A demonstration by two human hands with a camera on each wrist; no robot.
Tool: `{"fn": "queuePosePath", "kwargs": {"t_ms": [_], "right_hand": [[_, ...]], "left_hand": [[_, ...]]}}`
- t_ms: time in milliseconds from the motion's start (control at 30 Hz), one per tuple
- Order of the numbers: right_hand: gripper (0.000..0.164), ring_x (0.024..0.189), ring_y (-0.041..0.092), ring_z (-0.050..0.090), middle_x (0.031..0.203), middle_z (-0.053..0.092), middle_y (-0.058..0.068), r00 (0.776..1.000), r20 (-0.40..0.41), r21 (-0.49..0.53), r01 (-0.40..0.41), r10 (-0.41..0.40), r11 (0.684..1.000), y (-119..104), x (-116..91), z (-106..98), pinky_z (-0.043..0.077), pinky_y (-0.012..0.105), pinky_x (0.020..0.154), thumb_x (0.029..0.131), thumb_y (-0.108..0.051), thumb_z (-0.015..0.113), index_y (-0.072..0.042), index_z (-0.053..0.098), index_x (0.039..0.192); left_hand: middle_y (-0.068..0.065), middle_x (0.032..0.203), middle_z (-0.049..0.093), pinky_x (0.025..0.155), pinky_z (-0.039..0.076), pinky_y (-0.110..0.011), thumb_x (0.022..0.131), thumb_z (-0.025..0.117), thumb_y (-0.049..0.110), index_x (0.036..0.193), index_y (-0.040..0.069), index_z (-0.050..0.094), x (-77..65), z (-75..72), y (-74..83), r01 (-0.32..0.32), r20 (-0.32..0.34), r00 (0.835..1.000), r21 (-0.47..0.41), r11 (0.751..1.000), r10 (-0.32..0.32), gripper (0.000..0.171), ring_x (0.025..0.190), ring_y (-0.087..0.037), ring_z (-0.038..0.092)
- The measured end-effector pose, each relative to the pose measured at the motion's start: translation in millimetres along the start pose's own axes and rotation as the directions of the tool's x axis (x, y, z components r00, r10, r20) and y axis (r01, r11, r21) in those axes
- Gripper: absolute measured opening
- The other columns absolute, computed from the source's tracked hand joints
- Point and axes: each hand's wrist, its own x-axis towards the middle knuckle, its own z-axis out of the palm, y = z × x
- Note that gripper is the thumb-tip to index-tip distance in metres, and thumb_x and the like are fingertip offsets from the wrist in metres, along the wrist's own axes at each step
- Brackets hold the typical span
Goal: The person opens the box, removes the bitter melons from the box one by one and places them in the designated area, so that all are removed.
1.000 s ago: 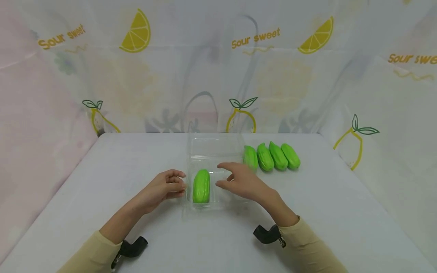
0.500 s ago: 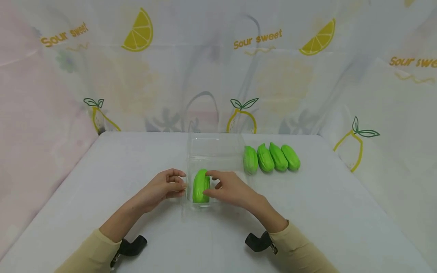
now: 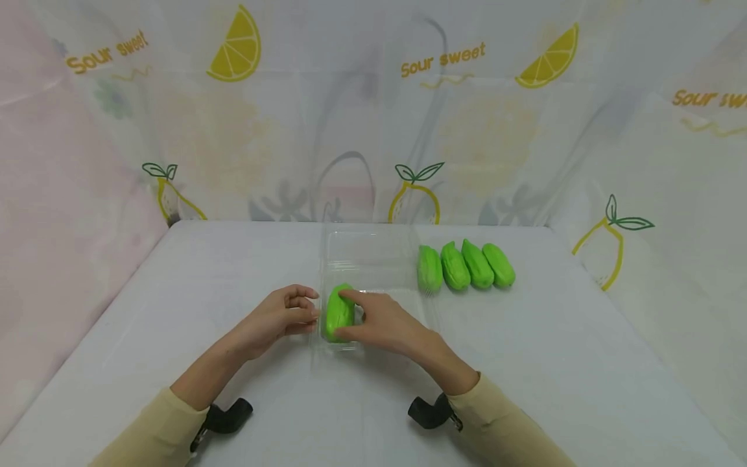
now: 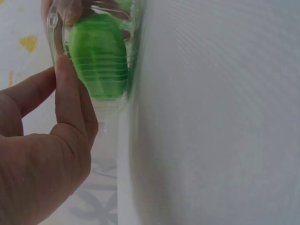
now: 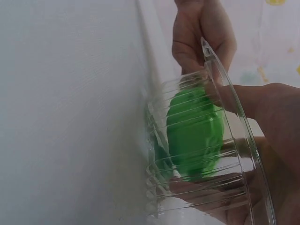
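A clear plastic clamshell box [image 3: 373, 279] sits mid-table with its lid [image 3: 369, 245] raised at the back. Inside, against the left wall, lies an oblong, ridged, bright green toy fruit [image 3: 336, 318]. My right hand [image 3: 388, 324] reaches in over the box and grips this fruit, thumb near its front end and fingers toward the far end. On the other side, my left hand [image 3: 286, 318] pinches the box's left rim; the left wrist view shows thumb and finger meeting at the rim [image 4: 50, 33]. Through the ribbed wall, the green toy fruit [image 5: 194, 131] shows in the right wrist view.
Several more green toy fruits [image 3: 456, 266] lie in a row right of the box, toward the back. A white cloth covers the table [image 3: 525, 350]. Behind it hangs a lemon-printed curtain [image 3: 496, 143]. Black wrist mounts [image 3: 430, 412] hang under both sleeves.
My right hand has moved left and down into the box onto the green toy fruit, which has shifted slightly left and tilted against the wall. The left hand stays put.
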Motion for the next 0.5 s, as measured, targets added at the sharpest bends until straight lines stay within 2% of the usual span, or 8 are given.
{"fn": "queuePosePath", "kwargs": {"t_ms": [100,167,367,500], "right_hand": [[0.070,0.123,0.018,0.060,0.139,0.061,0.002,1.000,-0.015,-0.013,-0.008,0.008,1.000,-2.5,1.3,1.7,0.052,0.037,0.101,0.086,-0.046,0.074,-0.021,0.049,0.146],[0.069,0.124,0.019,0.060,0.137,0.062,0.002,1.000,-0.026,-0.018,-0.015,0.015,1.000,-3.9,1.5,2.4,0.051,0.039,0.102,0.085,-0.047,0.074,-0.020,0.050,0.145],[0.070,0.118,0.020,0.062,0.131,0.066,0.002,0.997,-0.064,-0.018,-0.037,0.036,0.999,-7.1,0.9,4.8,0.052,0.038,0.097,0.083,-0.049,0.076,-0.019,0.053,0.142],[0.069,0.108,0.019,0.064,0.122,0.069,0.002,0.994,-0.088,-0.019,-0.066,0.064,0.998,-8.2,0.9,6.3,0.054,0.036,0.090,0.081,-0.049,0.077,-0.018,0.055,0.139]], "left_hand": [[-0.008,0.102,0.053,0.083,0.059,-0.023,0.097,0.061,0.013,0.136,-0.007,0.037,0.5,0.1,-0.3,0.003,-0.001,1.000,-0.002,1.000,-0.003,0.050,0.090,-0.015,0.066],[-0.007,0.101,0.053,0.083,0.060,-0.023,0.097,0.062,0.013,0.136,-0.007,0.038,1.1,0.2,-0.7,0.008,-0.005,1.000,-0.004,1.000,-0.008,0.050,0.090,-0.015,0.066],[-0.007,0.100,0.053,0.084,0.060,-0.025,0.096,0.063,0.013,0.135,-0.005,0.040,3.3,0.4,-2.1,0.015,-0.017,1.000,-0.004,1.000,-0.015,0.049,0.089,-0.016,0.066],[-0.007,0.100,0.052,0.083,0.060,-0.025,0.096,0.062,0.012,0.135,-0.006,0.040,2.4,0.0,-2.0,0.013,-0.016,1.000,-0.006,1.000,-0.013,0.049,0.088,-0.014,0.065]]}}
